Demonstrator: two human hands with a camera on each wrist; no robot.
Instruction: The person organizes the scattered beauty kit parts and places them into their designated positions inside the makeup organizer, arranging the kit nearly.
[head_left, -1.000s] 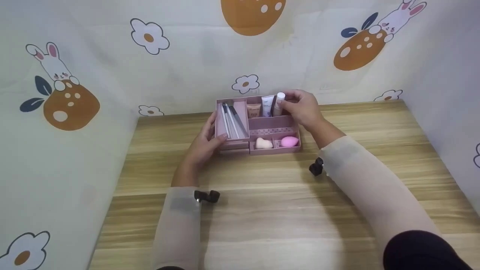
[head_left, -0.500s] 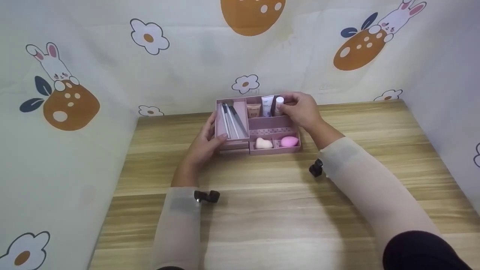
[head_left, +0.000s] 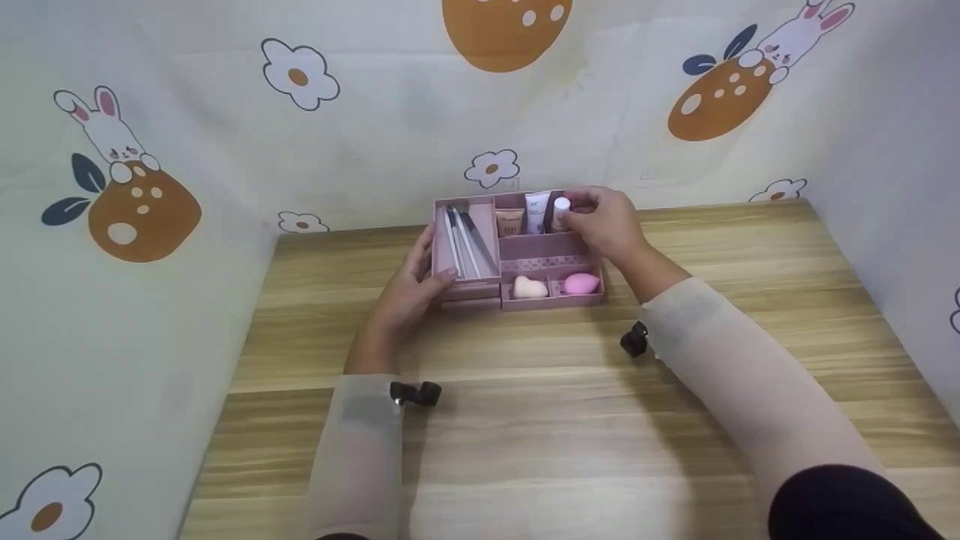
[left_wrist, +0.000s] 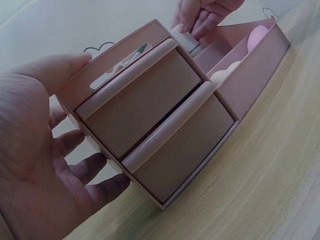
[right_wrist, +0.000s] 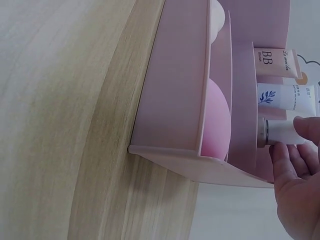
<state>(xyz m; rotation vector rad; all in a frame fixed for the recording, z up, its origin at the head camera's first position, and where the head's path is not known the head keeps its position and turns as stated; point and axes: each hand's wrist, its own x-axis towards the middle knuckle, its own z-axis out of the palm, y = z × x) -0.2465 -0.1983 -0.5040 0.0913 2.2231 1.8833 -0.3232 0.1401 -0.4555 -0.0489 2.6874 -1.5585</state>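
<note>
A pink makeup organizer (head_left: 551,246) stands at the back of the table. My left hand (head_left: 405,296) grips its left side, thumb over the top edge and fingers against the side wall. At the back right compartment, my right hand (head_left: 611,221) pinches a small bottle with a white cap (right_wrist: 282,132) between thumb and fingers. The bottle's lower end sits inside the compartment, behind the divider. Beside it stand a white tube (right_wrist: 287,97) and a beige BB cream tube (right_wrist: 275,62). Makeup brushes (head_left: 469,247) lie in the left top tray.
Front compartments hold a cream sponge (head_left: 530,287) and a pink egg-shaped sponge (head_left: 581,283). Two closed drawers (left_wrist: 145,100) lie under the brush tray. A wood-grain table (head_left: 525,420) extends toward me, and a patterned wall (head_left: 405,127) rises right behind the organizer.
The right hand has lowered the white-capped bottle slightly into the back compartment, mostly in the first half second. The left hand and organizer have stayed in place.
</note>
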